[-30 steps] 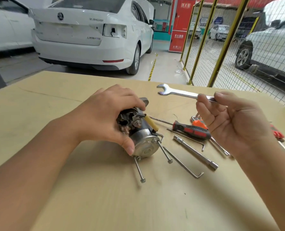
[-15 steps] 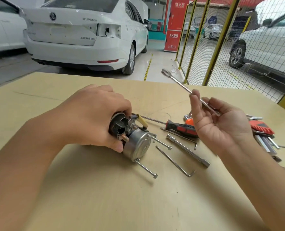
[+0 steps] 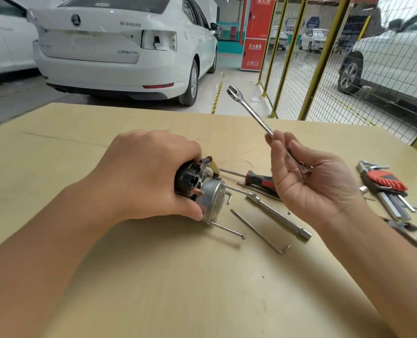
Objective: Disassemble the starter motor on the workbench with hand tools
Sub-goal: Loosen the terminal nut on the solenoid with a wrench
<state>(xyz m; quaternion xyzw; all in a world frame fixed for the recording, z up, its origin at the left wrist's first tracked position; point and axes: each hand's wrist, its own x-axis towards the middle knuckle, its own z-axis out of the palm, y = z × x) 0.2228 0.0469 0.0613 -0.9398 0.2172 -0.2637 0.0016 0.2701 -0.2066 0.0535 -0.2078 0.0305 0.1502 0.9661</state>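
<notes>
Behind the tan workbench (image 3: 153, 276) I see a white car (image 3: 119, 47) and yellow mesh fencing (image 3: 324, 57). My left hand (image 3: 144, 174) grips the starter motor (image 3: 202, 189) lying on its side mid-bench, fingers curled over the housing. A long through bolt (image 3: 229, 230) projects from its end cap. My right hand (image 3: 312, 181), palm up, holds a wrench (image 3: 253, 111) in loosely curled fingers, open end angled up and away. Below it lie a red-handled screwdriver (image 3: 259, 178), a socket extension (image 3: 279, 215), and a hex key set (image 3: 385, 184) at far right.
</notes>
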